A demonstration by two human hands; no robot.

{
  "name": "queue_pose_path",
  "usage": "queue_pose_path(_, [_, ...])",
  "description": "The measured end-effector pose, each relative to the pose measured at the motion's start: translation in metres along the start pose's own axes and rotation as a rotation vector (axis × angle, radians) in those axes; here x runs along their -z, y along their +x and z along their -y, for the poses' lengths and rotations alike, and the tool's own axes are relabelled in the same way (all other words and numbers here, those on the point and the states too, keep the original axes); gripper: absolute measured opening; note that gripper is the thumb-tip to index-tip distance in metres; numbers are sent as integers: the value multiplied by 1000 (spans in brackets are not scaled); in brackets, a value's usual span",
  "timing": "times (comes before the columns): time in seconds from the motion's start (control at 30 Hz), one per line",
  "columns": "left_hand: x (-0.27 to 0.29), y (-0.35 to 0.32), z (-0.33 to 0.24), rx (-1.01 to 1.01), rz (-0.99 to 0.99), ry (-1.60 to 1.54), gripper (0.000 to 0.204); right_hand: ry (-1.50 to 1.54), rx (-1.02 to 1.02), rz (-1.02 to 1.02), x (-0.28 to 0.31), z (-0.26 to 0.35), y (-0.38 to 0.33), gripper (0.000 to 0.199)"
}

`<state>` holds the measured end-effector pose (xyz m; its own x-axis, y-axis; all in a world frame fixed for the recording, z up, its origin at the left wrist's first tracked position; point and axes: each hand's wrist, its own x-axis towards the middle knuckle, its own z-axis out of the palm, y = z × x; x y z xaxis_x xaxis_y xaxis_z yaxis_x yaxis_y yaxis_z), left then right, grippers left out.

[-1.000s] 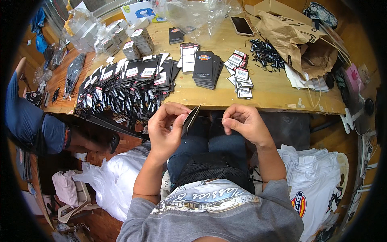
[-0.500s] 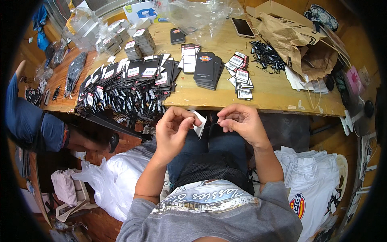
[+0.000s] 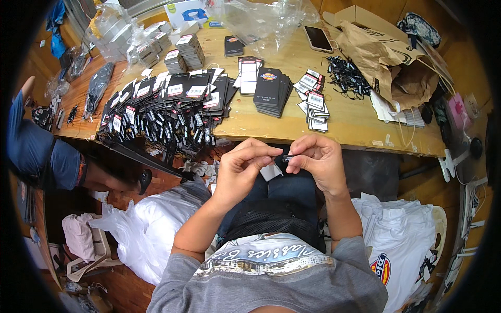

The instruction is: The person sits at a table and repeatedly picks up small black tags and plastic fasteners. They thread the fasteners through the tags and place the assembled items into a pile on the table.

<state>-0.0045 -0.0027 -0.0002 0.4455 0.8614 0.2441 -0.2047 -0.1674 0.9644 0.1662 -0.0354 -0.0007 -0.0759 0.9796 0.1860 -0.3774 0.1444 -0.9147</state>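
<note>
My left hand (image 3: 241, 169) and my right hand (image 3: 321, 164) are raised over my lap, close together in front of the table edge. Between my right thumb and fingers is a small black tag-string fastener (image 3: 288, 157). The left fingertips are pinched right beside it; whatever thin thing they hold is too small to make out. Just below them, against my dark trousers, shows a white hang tag (image 3: 271, 172); its string cannot be followed.
The wooden table (image 3: 355, 125) holds strung black tags (image 3: 175, 89), a stack of black tags (image 3: 271, 91), smaller white tags (image 3: 315, 100), a heap of black fasteners (image 3: 348, 78), a phone (image 3: 318, 38) and a paper bag (image 3: 365, 49). White shirts (image 3: 399, 229) lie right; another person's leg (image 3: 49, 156) is left.
Both hands have come closer together, the left moving right. The white tag, formerly in my left fingers, now shows lower, below them. The black fastener has come into view at my right fingertips.
</note>
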Motion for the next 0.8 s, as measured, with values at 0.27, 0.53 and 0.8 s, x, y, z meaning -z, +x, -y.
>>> queue_pose_path(0.27, [-3, -1, -11, 71, -8, -33, 27, -108, 88, -18, -5, 2, 0, 8])
queue_pose_path(0.53, [-2, 1, -11, 47, 38, 113, 26, -223, 85, 10, -5, 5, -1, 7])
queue_pose_path(0.8, [-2, 2, -9, -26, 29, 285, 23, -442, 103, 17, -11, 13, -1, 5])
